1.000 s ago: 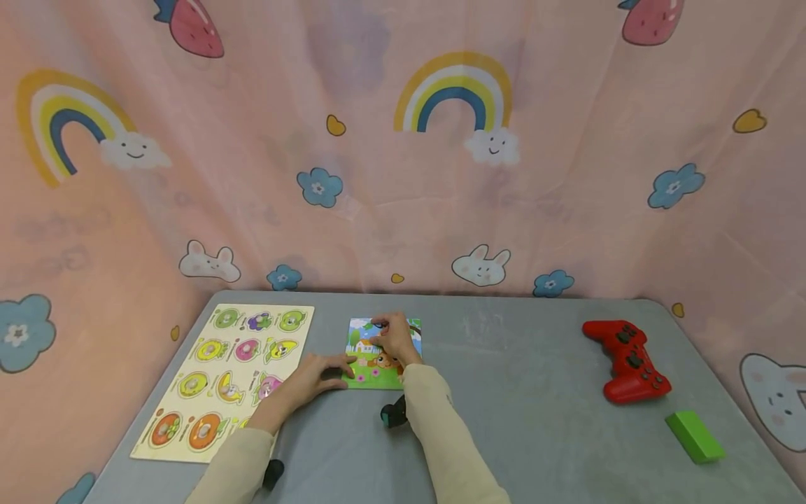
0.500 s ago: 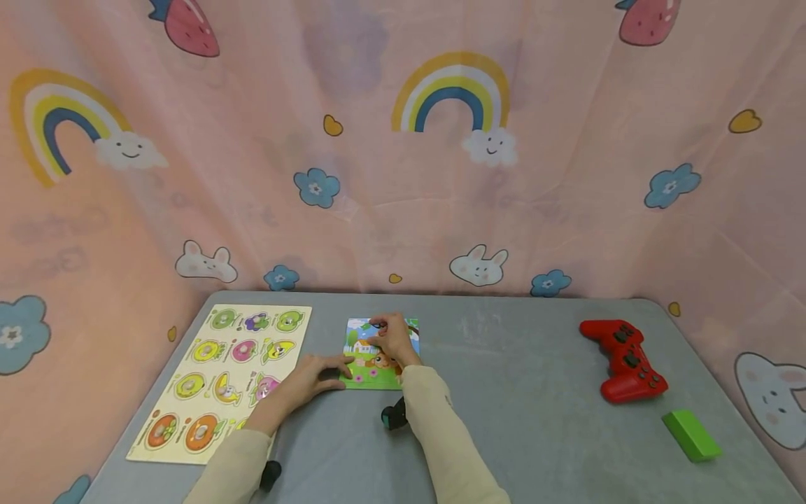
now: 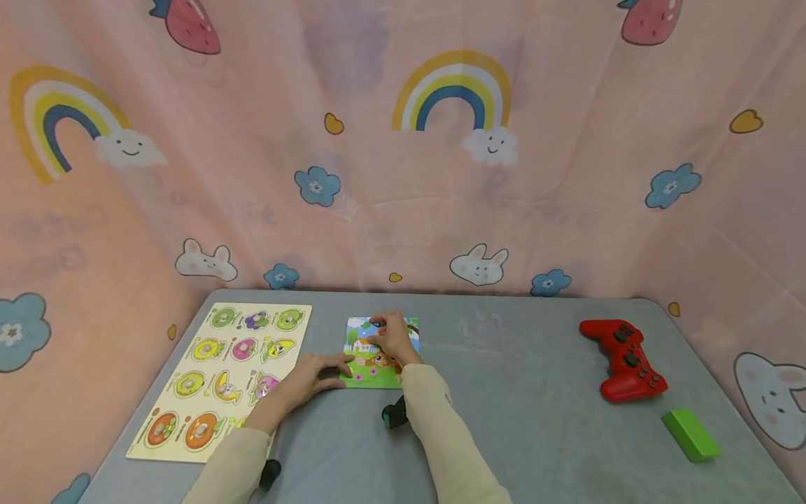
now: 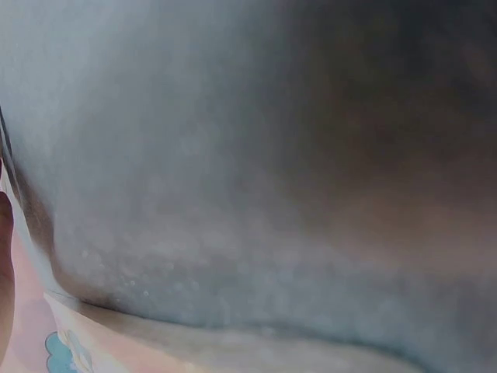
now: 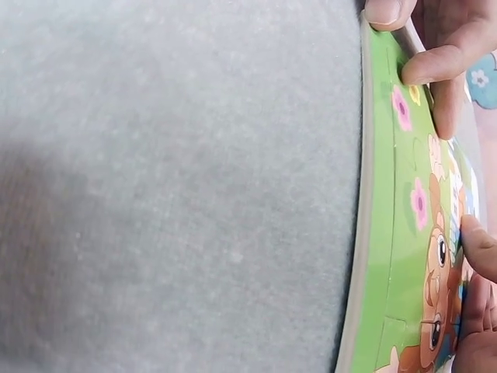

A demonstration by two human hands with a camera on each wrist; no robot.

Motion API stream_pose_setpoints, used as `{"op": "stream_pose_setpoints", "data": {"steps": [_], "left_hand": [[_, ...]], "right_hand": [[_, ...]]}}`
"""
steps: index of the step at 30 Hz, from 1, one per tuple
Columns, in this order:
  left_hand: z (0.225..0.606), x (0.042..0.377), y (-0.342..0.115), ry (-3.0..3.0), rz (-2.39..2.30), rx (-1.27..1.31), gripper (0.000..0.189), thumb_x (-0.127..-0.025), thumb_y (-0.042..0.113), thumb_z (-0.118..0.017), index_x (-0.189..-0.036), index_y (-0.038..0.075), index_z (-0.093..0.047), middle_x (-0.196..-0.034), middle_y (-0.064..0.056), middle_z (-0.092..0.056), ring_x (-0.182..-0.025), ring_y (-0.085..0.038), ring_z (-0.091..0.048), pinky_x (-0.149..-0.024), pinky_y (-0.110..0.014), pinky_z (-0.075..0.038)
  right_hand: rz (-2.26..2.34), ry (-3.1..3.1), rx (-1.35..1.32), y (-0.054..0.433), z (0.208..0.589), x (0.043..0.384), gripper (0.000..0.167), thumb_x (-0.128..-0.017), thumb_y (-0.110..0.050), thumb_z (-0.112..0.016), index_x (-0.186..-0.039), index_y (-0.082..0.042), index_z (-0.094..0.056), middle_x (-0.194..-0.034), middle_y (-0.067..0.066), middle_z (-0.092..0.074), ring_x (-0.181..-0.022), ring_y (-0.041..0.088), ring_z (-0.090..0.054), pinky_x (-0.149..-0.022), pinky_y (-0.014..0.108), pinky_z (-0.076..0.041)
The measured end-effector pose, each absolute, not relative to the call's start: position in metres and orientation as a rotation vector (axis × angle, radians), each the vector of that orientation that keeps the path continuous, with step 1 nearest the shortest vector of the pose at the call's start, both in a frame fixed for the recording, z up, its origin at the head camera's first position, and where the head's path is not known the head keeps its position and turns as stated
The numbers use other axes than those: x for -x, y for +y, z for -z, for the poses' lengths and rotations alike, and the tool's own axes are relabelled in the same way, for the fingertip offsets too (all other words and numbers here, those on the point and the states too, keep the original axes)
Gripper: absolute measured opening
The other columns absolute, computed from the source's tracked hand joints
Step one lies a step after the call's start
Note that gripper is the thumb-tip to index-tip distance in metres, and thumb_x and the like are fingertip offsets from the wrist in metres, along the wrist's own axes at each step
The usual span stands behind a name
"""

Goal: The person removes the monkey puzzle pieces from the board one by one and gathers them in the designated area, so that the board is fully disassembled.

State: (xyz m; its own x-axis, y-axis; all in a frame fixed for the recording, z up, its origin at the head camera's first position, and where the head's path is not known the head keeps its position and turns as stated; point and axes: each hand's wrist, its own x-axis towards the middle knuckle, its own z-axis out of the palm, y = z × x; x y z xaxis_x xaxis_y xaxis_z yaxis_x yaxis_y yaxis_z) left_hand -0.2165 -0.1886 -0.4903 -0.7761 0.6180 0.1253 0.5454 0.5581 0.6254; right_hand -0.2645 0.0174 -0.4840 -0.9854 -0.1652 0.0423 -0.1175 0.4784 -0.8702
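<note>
On the tabletop (image 3: 516, 427), the left hand (image 3: 315, 375) rests spread on the puzzle (image 3: 374, 364); whether the right hand (image 3: 397, 341) grips, I can't tell; uneven pressure might skid it.

We see a squarish jigsaw puzzle (image 3: 373, 374), flat just below the frame's centre, seams across its green grass, pink flowers, brown cartoon animal, left hand (image 3: 311, 373) touching its left edge, right hand (image 3: 397, 339) over its upper part.

Head camera: set back, facing forward and down across the grey, round-cornered table (image 3: 516, 427) to the pink printed cloth backdrop (image 3: 378, 231). Wrist cameras: both close over the table; right, turned sideways, shares the square, green-bordered cartoon board (image 3: 365, 380) with head.
</note>
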Motion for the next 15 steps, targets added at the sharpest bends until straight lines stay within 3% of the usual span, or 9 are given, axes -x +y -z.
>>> {"op": "stream_pose_setpoints", "data": {"steps": [5, 10, 15], "left_hand": [[0.4907, 0.2165, -0.1897, 2.668, -1.032, -1.004, 0.012, -0.086, 0.018, -0.070, -0.099, 0.017, -0.071, -0.128, -0.007, -0.062, -0.123, -0.028, -0.054, -0.099, -0.046, -0.044], [0.4899, 0.2162, -0.1900, 2.657, -1.042, -0.994, 0.013, -0.086, 0.017, -0.070, -0.099, 0.015, -0.071, -0.128, -0.008, -0.061, -0.124, -0.029, -0.053, -0.100, -0.047, -0.042], [0.4886, 0.2172, -0.1901, 2.654, -1.050, -0.979, 0.013, -0.086, 0.016, -0.071, -0.100, 0.015, -0.071, -0.129, -0.008, -0.061, -0.125, -0.030, -0.052, -0.103, -0.048, -0.040]], "right_hand": [[1.508, 2.672, 0.279, 0.0155, 0.4834, 0.2672, 0.025, -0.082, 0.004, -0.072, -0.106, 0.006, -0.066, -0.108, 0.021, -0.052, -0.080, 0.025, -0.051, -0.074, 0.037, -0.049], [1.472, 2.655, 0.239, 0.0137, 0.4824, 0.2673, 0.024, -0.085, 0.003, -0.069, -0.108, 0.006, -0.064, -0.118, 0.023, -0.047, -0.089, 0.028, -0.050, -0.078, 0.040, -0.048], [1.519, 2.685, 0.183, 0.0130, 0.4823, 0.2658, 0.031, -0.082, 0.003, -0.072, -0.112, 0.007, -0.063, -0.114, 0.023, -0.049, -0.085, 0.027, -0.052, -0.076, 0.039, -0.049]]}}
